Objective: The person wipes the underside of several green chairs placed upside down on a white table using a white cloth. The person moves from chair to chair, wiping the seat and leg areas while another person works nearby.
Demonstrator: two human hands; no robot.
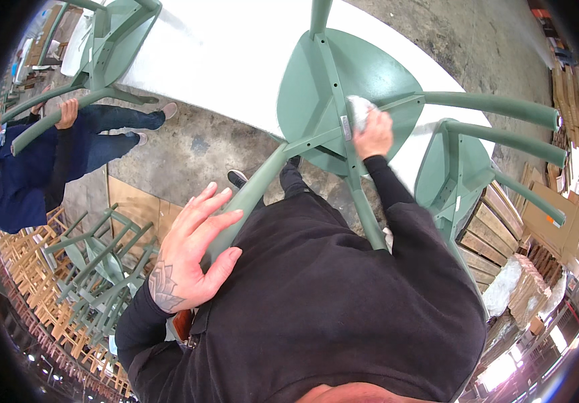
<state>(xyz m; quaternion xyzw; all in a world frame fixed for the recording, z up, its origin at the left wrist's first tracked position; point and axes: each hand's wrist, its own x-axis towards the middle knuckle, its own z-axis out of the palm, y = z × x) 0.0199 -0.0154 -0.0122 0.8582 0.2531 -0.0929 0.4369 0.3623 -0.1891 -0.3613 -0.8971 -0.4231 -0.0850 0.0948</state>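
An upturned green chair [303,101] lies on a white-topped table in front of me, its underside and legs facing up. My right hand [374,136] is closed around a white cloth [358,111] and presses it to the seat's underside, beside the crossed rails. A small pale label [346,127] sits on one rail near the cloth. My left hand [195,245] is spread beside the nearest chair leg [257,187], thumb and fingers on either side of it; whether the palm touches the leg, I cannot tell.
The white tabletop [205,54] bears a second green chair [454,164] on the right. At far left, a person in dark blue [27,161] grips a leg of another green chair [111,47]. Stacked green and wooden chairs [101,262] stand lower left; cardboard boxes [558,221] are at right.
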